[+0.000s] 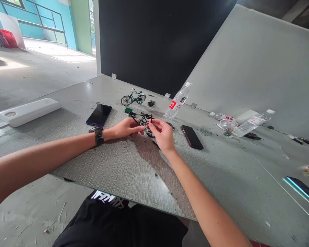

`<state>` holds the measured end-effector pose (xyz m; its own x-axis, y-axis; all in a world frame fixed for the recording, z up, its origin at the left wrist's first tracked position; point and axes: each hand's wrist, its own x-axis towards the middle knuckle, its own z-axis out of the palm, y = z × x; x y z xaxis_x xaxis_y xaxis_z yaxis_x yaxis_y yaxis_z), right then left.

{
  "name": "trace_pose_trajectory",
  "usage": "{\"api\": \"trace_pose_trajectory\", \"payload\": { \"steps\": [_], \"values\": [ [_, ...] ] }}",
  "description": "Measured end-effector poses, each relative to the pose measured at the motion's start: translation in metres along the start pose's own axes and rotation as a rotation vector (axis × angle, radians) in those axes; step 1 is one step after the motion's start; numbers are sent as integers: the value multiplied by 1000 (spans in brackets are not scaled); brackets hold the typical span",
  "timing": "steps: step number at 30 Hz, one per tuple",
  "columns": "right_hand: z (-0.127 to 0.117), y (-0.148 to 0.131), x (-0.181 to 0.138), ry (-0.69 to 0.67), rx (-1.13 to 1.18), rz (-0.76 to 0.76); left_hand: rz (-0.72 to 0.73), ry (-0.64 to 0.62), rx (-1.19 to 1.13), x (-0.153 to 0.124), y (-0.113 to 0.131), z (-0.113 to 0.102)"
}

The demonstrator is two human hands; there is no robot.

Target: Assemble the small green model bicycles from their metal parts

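A dark model bicycle frame [145,117] is between my hands, just above the table. My left hand [126,128] wraps its fingers round the near left side of it, thumb stretched to the right. On the other side, my right hand [163,134] pinches thumb and forefinger together at a thin dark part; what exactly is between the fingertips is too small to make out. Behind my right hand a small black wheel [171,126] shows in part. A small green box-like piece [128,110] is just beyond my left fingers. Further back stands a green model bicycle [134,97] on two wheels.
Small dark parts [151,103] lie beside the green bicycle. A blue-edged phone [99,115] is left, a black phone [192,137] right. An upright water bottle [178,101] stands behind. At left lies a white oblong device [28,111]; more bottles [253,123] are at right.
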<state>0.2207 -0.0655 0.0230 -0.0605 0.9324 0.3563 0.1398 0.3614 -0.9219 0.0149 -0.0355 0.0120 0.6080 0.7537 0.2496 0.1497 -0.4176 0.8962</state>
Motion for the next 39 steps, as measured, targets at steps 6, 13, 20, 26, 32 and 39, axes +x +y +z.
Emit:
{"api": "trace_pose_trajectory", "payload": {
  "steps": [6,13,20,26,32,39],
  "values": [
    [6,-5,-6,23,-151,-105,3,19,-63,-1,4,-1],
    [5,-6,-8,21,-157,-98,-15,10,-126,-1,8,1],
    [5,-5,-6,18,-69,-41,-12,14,-153,0,4,1],
    [5,-7,-5,-11,-50,-29,-10,53,-150,1,3,0],
    [4,-7,-5,-5,-66,-32,-13,56,-71,1,7,-1],
    [4,-7,-6,-22,-66,-15,-40,47,-132,1,5,0]
  ]
}}
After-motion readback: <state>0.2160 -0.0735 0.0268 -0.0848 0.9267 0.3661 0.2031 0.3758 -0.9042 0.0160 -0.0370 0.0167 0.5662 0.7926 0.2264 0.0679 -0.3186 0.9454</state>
